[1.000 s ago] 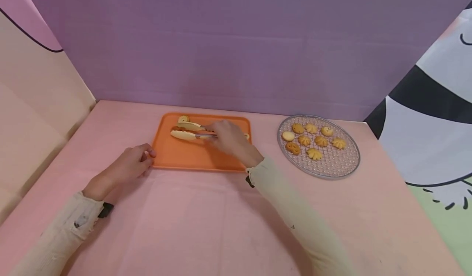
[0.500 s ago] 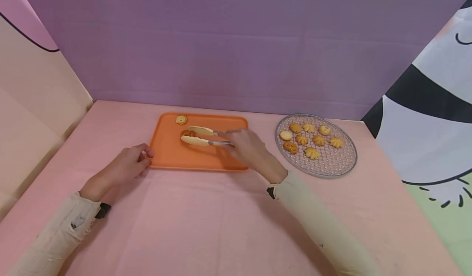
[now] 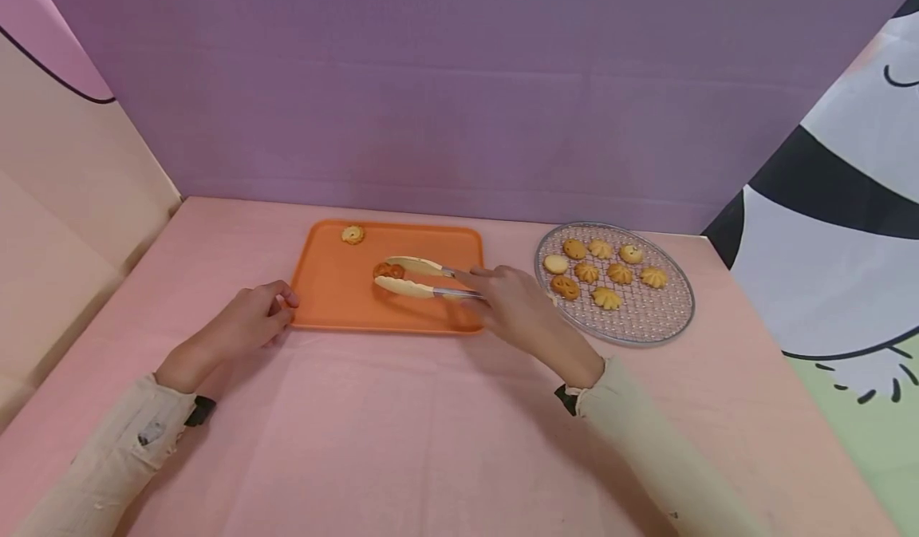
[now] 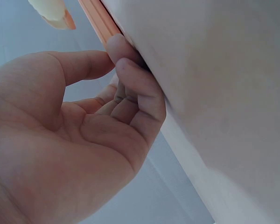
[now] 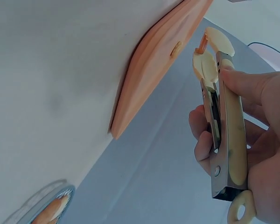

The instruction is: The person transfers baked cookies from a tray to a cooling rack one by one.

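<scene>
My right hand (image 3: 513, 302) grips a pair of metal tongs (image 3: 454, 291) with cream scalloped tips. Between those tips sits a brown pretzel-shaped cookie (image 3: 388, 270), held above the orange tray (image 3: 337, 306); the right wrist view has this cookie (image 5: 203, 44) edge-on, well off the tray. At the tray's near left corner, my left hand (image 3: 251, 321) pinches the rim. The left wrist view shows thumb and forefinger meeting at the tray edge (image 4: 100, 23), the other fingers curled in. One round pale cookie (image 3: 353, 234) lies at the tray's far left.
Right of the tray stands a round wire-mesh rack (image 3: 656, 313) with a grey rim, bearing several cookies in different shapes. A pink cloth (image 3: 359, 425) covers the table. Behind it rises a purple backdrop (image 3: 459, 106), and printed panels stand at both sides.
My right hand has moved right and toward me, carrying the pretzel-shaped cookie in the tongs from the tray's far left toward its middle. The left hand keeps its place on the tray corner.
</scene>
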The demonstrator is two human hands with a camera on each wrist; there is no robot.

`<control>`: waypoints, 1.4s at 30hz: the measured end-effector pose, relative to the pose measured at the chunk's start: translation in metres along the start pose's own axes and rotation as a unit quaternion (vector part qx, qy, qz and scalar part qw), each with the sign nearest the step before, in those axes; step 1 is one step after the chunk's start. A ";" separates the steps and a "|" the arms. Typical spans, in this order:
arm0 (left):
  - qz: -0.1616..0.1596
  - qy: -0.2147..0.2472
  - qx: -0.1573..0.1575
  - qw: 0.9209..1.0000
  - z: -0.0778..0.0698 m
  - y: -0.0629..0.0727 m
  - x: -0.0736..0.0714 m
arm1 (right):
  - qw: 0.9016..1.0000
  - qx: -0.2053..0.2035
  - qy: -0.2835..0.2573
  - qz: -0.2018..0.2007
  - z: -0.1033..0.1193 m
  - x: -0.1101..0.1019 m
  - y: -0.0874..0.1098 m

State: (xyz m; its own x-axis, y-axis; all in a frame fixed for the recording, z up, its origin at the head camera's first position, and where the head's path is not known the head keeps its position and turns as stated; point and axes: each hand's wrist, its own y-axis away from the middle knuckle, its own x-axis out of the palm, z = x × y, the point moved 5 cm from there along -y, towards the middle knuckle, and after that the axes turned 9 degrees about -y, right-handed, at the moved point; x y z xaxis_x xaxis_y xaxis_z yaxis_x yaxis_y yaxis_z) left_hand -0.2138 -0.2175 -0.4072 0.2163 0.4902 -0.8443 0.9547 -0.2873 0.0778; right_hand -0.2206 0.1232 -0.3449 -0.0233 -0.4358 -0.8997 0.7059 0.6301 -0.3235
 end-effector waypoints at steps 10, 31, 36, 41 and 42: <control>0.001 0.001 -0.001 1.000 -0.003 0.001 -0.001 | 1.000 0.010 -0.008 -0.023 -0.003 -0.021 0.035; 0.011 0.006 -0.003 1.000 0.002 -0.001 0.002 | 0.995 0.010 0.032 -0.095 -0.020 -0.066 0.108; 0.015 0.004 -0.007 1.000 0.000 0.000 0.002 | 0.994 0.021 0.040 -0.103 -0.024 -0.078 0.122; 0.017 0.004 -0.009 1.000 -0.002 0.001 0.001 | 0.991 0.047 0.062 -0.107 -0.030 -0.088 0.137; 0.018 0.004 -0.009 1.000 -0.002 0.001 0.001 | 0.991 0.052 0.065 -0.108 -0.032 -0.089 0.140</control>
State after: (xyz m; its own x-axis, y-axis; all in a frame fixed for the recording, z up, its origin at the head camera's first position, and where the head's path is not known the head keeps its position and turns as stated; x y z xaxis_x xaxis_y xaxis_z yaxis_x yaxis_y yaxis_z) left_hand -0.2122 -0.2157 -0.4072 0.2516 0.4865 -0.8367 0.9500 -0.2893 0.1174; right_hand -0.1418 0.2709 -0.3191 -0.2686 -0.4624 -0.8450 0.7432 0.4586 -0.4872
